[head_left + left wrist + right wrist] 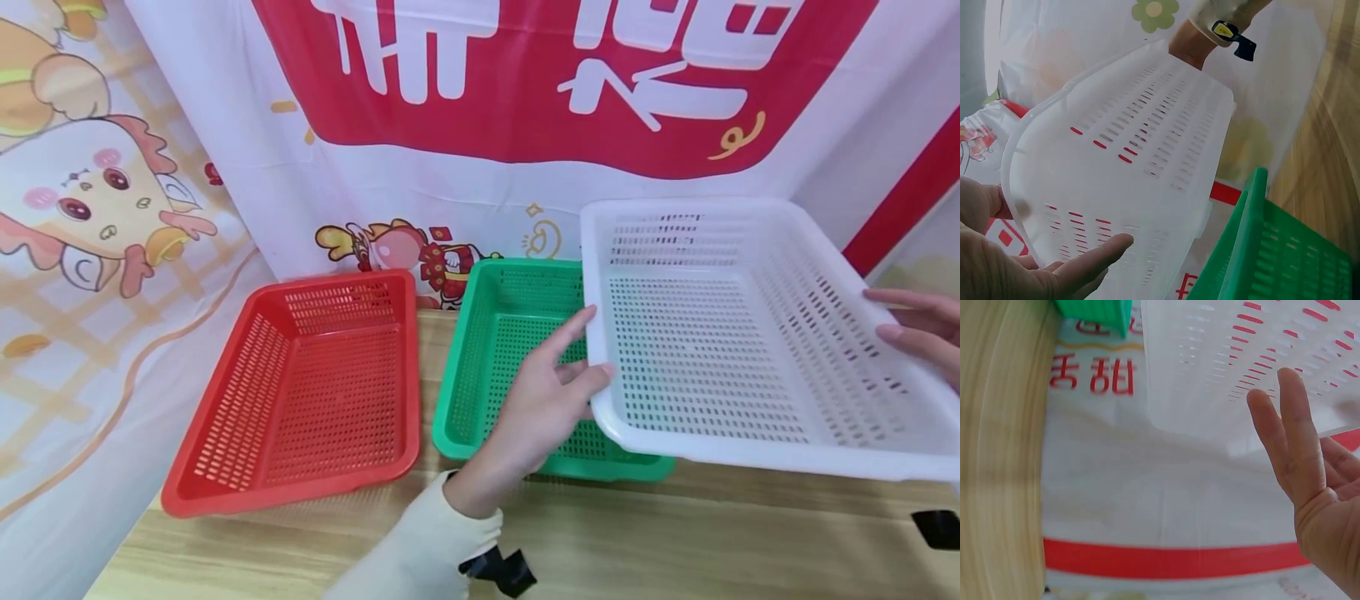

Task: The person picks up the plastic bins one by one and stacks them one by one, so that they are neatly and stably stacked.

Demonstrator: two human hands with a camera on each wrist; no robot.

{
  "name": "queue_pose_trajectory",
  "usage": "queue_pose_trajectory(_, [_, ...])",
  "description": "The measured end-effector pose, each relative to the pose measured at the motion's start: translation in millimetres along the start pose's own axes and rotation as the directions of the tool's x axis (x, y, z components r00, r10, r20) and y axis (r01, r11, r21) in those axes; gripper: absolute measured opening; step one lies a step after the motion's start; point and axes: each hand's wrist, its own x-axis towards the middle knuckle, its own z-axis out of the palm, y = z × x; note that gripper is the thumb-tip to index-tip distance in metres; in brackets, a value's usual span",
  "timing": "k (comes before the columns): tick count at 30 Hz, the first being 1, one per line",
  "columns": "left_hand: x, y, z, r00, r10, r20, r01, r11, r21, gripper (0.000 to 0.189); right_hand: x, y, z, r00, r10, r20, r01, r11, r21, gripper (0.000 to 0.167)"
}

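Note:
A white perforated plastic basket is held up above the table, between both hands, tilted with its inside facing the head camera. My left hand grips its left rim, thumb over the edge and other fingers along the outer wall. At the right rim, my right hand holds it with the thumb on top; in the right wrist view two fingers lie against the outside wall. Below and partly behind the white basket, a green basket stands on the table, overlapped by my left hand in the head view.
A red basket sits on the wooden table to the left of the green one. Behind the baskets hangs a white cloth with a red printed panel and cartoon figures. Another printed cloth covers the left side.

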Motion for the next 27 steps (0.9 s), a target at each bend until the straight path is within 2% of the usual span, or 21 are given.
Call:
queue_pose_trajectory(2, [-2.1,1.5,-9.1,1.0,0.008,-0.009,-0.008,1.0,0.006,0.068,-2.3,-8,11,0.999,-0.041,-0.001,0.041,0.99,0.134,0.052])
queue_pose_trajectory(5, [-5.6,4.5,-23.8,1.0,0.012,-0.016,-0.012,1.0,0.02,0.066,-4.5,-17,26,0.997,-0.073,-0.016,0.075,0.976,0.205,0.051])
queue_pose_trajectory(7, [-7.9,7.4,-33.3,1.0,0.014,-0.014,-0.013,1.0,0.028,0.065,-6.3,-23,37,0.998,-0.064,-0.022,0.067,0.977,0.202,0.047])
queue_pose_trajectory(9, [-10.3,10.8,-42.9,1.0,0.013,-0.022,-0.012,0.999,0.046,0.065,-6.8,-29,47,0.999,-0.015,-0.04,0.019,0.996,0.091,0.042])
queue_pose_trajectory(11, [-12.6,14.3,-52.2,0.999,0.016,-0.038,-0.013,0.998,0.066,0.065,-6.5,-34,58,0.998,0.024,-0.051,-0.022,0.999,0.038,0.038])
queue_pose_trajectory(13, [-14.5,18.3,-61.6,0.998,0.01,-0.059,-0.005,0.996,0.092,0.065,-5.4,-39,68,0.998,0.038,-0.058,-0.037,0.999,0.013,0.041])
queue_pose_trajectory(19, [-19.0,26.7,-88.1,0.994,-0.016,-0.104,0.034,0.985,0.167,0.066,-0.8,-51,93,1.0,0.003,-0.027,-0.002,1.0,0.028,0.048])
queue_pose_trajectory(23, [-22.6,29.6,-102.1,0.989,-0.048,-0.14,0.082,0.965,0.247,0.068,-0.5,-56,105,0.999,0.035,0.034,-0.037,0.997,0.07,0.055])
queue_pose_trajectory(27, [-27.2,32.9,-113.5,0.983,-0.075,-0.17,0.126,0.942,0.312,0.07,-1.3,-60,117,0.996,0.069,0.063,-0.074,0.993,0.087,0.063])
